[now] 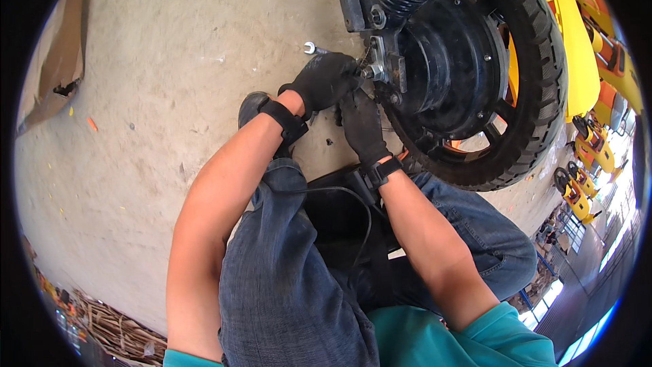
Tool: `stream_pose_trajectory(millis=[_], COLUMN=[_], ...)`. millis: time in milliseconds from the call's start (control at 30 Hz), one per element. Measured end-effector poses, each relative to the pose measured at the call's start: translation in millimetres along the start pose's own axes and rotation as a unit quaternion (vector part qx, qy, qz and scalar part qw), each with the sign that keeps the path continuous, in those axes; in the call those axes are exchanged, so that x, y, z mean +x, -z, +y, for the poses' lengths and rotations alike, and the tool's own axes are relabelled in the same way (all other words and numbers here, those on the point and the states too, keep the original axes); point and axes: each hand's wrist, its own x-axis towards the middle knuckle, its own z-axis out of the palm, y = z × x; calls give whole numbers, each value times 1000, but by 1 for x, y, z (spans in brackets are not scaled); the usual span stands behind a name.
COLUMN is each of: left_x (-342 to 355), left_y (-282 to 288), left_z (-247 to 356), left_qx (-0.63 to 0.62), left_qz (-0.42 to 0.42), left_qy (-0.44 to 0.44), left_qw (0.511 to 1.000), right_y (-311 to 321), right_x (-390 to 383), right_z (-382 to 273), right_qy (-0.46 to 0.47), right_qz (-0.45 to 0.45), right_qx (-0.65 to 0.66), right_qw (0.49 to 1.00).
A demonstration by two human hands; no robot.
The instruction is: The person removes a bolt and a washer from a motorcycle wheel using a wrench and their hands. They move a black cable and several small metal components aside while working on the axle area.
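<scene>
"Wheel [468,61] work, is it?"

"At its near side, yes. The left hand [324,83], gloved in black, comes in from the left beside the bolt [369,73] on the bracket [379,54]. The right hand [363,126], gloved too, reaches up from below, just beside the left."

"Pinching anything?"

"The fingers of both look bent inward, but the tips bunch together, dark on dark. I cannot tell whether either one grips a part."

"And the wrench [310,47]?"

"Its open end shows just past the left hand; the rest is lost toward the glove. Held, or lying on the floor [183,88], I cannot say."

"Which step would you call it?"

"Close fingerwork around the bolt, I'd judge; whether fitting or freeing, the view doesn't settle it."

"So what does the next move call for?"

"A sure hold on whatever small part is there, to my mind, with the two hands kept from crowding each other."

"Any containers?"

"None for certain. The cardboard [64,47] at upper left may be part of a box, but no contents show. The black thing [336,214] between the legs [278,251] could be a case; I see nothing inside it."
</scene>
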Motion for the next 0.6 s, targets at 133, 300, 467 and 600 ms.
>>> stream_pose_trajectory(millis=[133, 300, 467, 600], left_x=[3, 13, 8, 9], left_y=[6, 20, 14, 15], left_z=[6, 15, -2, -1], left_qx=[7, -4, -2, -17], left_qz=[19, -46, -113, -138], left_qy=[22, 103, 52, 70], left_qw=[1000, 994, 992, 988], right_y=[-2, -1, -2, 0], right_x=[-4, -3, -1, -2], right_z=[8, 6, 23, 27], right_qy=[27, 22, 79, 98], right_qz=[-59, -81, -14, 6], right_qx=[-95, -94, -69, -94], right_qw=[993, 992, 994, 991])
